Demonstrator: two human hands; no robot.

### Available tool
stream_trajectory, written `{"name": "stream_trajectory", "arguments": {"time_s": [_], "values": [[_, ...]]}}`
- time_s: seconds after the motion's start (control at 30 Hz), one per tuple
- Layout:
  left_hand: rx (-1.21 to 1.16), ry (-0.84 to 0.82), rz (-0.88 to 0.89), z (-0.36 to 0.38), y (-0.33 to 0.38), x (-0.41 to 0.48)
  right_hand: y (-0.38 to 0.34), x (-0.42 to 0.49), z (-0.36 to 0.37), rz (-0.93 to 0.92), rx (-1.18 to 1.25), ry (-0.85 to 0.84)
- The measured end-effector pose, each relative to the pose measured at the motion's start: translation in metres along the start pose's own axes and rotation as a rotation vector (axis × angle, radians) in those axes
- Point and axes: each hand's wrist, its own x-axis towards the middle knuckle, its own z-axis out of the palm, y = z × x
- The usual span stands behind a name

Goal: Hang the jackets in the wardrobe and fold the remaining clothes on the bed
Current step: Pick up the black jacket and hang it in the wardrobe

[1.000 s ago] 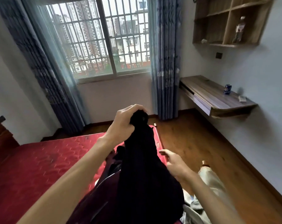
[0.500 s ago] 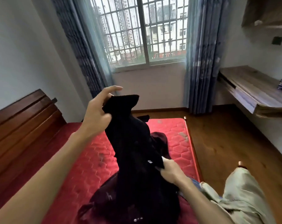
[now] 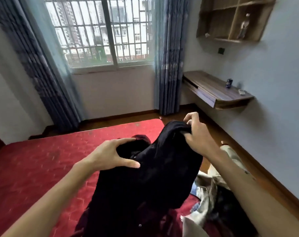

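Gripping a black garment (image 3: 154, 177) from both sides, the hands hold it raised above the red bed (image 3: 42, 168). The left hand (image 3: 111, 154) has its thumb and fingers spread wide and clamped round a bunched fold at the cloth's left edge. The right hand (image 3: 198, 135) pinches the top of the cloth with curled fingers, higher and farther out than the left. The garment hangs from the two hands in a dark drape between the forearms. A maroon garment (image 3: 142, 137) lies on the mattress, showing just past the left hand's fingertips and again under the hanging cloth. Below the right forearm a pale beige garment (image 3: 203, 199) lies crumpled at the bed's edge. Beyond the right hand, a wall-mounted counter (image 3: 212, 90) carries a dark blue can (image 3: 229, 82) and a small white object (image 3: 242, 91), well apart from the clothes. Above it a wooden wall shelf (image 3: 231, 38) holds a bottle (image 3: 243, 26). Past both hands stand a barred window (image 3: 102, 31) and blue curtains (image 3: 169, 57).
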Motion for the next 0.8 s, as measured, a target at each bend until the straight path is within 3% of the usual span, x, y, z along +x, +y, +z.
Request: {"name": "stream_trajectory", "arguments": {"time_s": [0.13,0.23,0.33,0.47,0.63,0.8], "values": [[0.404,0.019,0.091,0.018,0.01,0.006,-0.01,-0.036,-0.022,-0.023,-0.152,0.081],[0.523,-0.056,0.159,0.063,0.016,0.01,-0.016,-0.064,-0.037,-0.057,-0.243,0.17],[0.495,-0.085,0.215,0.114,0.035,0.021,-0.027,-0.091,-0.058,-0.051,-0.285,0.26],[0.396,0.041,0.458,0.158,0.077,0.036,-0.036,-0.133,-0.098,-0.065,-0.398,0.351],[0.175,0.139,0.722,0.162,0.139,0.051,-0.025,-0.216,-0.17,0.107,-0.479,0.498],[-0.05,0.179,0.809,0.142,0.228,0.039,-0.02,-0.332,-0.212,0.185,-0.681,0.354]]}}
